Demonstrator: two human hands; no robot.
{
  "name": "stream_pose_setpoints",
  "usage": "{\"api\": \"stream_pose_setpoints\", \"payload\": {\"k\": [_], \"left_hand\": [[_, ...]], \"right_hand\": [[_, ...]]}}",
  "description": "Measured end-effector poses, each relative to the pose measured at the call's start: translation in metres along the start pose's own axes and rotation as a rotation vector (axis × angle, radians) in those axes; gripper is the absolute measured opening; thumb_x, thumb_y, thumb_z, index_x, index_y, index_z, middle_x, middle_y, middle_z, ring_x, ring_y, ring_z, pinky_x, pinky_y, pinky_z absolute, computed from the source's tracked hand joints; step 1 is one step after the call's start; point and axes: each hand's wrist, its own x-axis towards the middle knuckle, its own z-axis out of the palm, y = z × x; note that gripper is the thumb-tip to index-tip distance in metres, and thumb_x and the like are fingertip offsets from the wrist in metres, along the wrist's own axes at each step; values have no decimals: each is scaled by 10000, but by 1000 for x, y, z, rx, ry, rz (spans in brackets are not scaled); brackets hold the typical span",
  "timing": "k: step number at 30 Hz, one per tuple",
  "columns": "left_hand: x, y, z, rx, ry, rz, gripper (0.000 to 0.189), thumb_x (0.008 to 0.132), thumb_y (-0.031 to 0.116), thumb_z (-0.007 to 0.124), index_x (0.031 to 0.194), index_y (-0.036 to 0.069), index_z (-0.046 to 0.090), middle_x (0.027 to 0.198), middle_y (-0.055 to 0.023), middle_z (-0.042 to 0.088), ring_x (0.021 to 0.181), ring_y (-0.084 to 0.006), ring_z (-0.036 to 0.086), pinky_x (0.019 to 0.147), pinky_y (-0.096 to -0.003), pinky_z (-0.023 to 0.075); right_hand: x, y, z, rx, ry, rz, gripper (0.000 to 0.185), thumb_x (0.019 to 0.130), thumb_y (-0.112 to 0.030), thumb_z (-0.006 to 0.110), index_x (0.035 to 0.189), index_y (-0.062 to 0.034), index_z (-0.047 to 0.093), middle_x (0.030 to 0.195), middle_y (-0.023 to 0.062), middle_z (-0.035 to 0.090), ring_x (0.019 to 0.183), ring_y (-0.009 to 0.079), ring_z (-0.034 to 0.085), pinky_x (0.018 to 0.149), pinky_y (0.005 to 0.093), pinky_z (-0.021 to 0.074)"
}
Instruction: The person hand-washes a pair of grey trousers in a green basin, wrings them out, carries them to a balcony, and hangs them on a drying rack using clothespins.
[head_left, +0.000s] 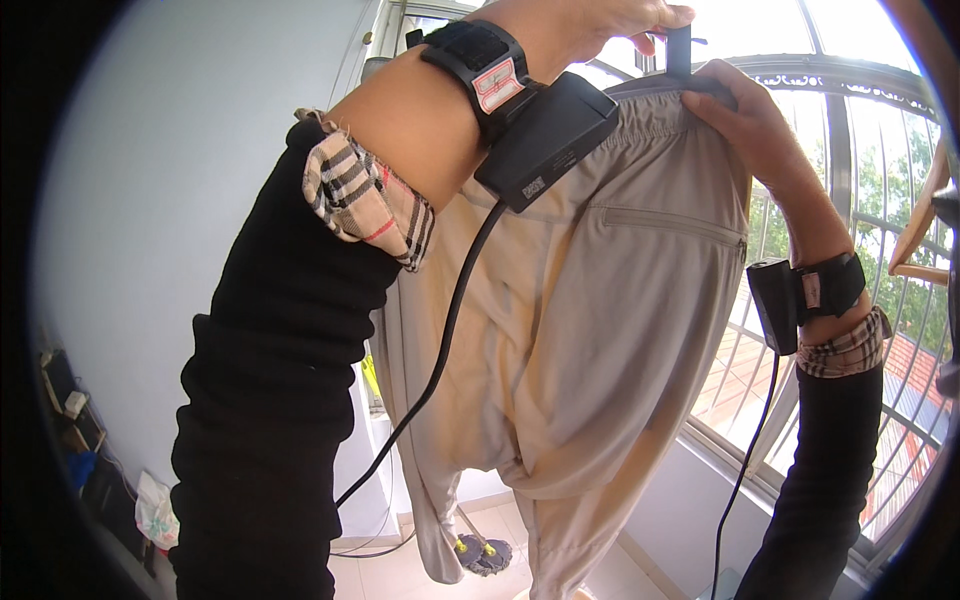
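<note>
Beige trousers (630, 315) with an elastic waistband hang upright before me, legs down, a zipped pocket (667, 225) facing me. At the top of the view my left hand (600, 26) pinches the upper end of a flat black piece (679, 52), which looks like a clip, at the waistband. What it hangs from is out of sight. Just right of it, my right hand (739, 101) grips the waistband, thumb on the near side. A black device (551, 142) is strapped to my left wrist, another (772, 304) to my right, each with a cable.
A barred window (862, 202) takes up the right side. Two mop heads (484, 553) rest on the tiled floor (382, 577). To the left are a pale wall (150, 225), a white plastic bag (156, 510) and dark shelving (67, 405). A wooden frame (919, 225) juts in at far right.
</note>
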Motion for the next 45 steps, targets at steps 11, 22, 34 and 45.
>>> {"api": "stream_pose_setpoints", "payload": {"k": [11,22,34,45], "left_hand": [[-3,-4,5,223,79,173,295,976,65,406,1254,34,500,1237,-118,513,1149,-226,513,1000,-325,411],[-10,2,0,441,114,367,316,965,23,383,1259,46,495,1248,-137,502,1171,-246,509,1018,-329,407],[-22,24,-7,300,62,125,252,956,58,406,1185,59,511,1116,-109,525,1069,-206,535,935,-292,437],[41,-25,15,300,194,-44,366,890,335,537,1113,53,603,1085,-145,625,1009,-278,608,914,-363,460]], "right_hand": [[2,-9,-6,-43,16,-8,229,928,-251,595,1018,-41,608,886,98,640,822,169,597,780,322,473],[8,-17,-6,-106,41,84,259,936,-267,595,1038,-33,550,945,41,587,898,117,516,844,280,429],[6,-47,-10,117,63,283,231,928,-298,601,1030,-92,621,948,12,609,912,103,560,849,261,433],[13,-47,-4,253,334,312,233,912,-267,623,1032,-68,628,961,70,648,865,163,610,806,310,475]]}}
